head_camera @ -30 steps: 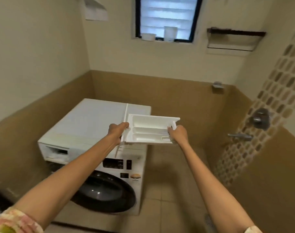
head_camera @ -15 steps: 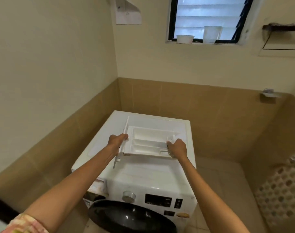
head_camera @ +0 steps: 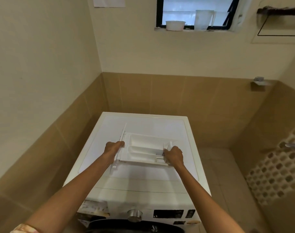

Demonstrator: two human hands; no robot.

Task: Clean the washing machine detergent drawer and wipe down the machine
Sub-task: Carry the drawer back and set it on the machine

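Note:
The white detergent drawer (head_camera: 143, 149), with its open compartments facing up, is out of the machine and held level just above the flat top of the white washing machine (head_camera: 143, 182). My left hand (head_camera: 113, 147) grips the drawer's left end by its front panel. My right hand (head_camera: 174, 155) grips the right end. At the machine's front left, the empty drawer slot (head_camera: 94, 207) shows dark and stained. The control knob (head_camera: 134, 215) and the dark display (head_camera: 168, 213) sit on the front panel, above the black door (head_camera: 135, 227).
The machine stands in a corner with tan tiled walls close on the left and behind. A white bowl (head_camera: 175, 25) and a clear jug (head_camera: 204, 20) rest on the window sill. Tiled floor (head_camera: 215, 165) lies to the right, and a tap (head_camera: 293, 145) sticks out of the patterned right wall.
The view has swung left and closer to the machine. Both hands have carried the drawer from beside the machine's right edge to over the middle of its top.

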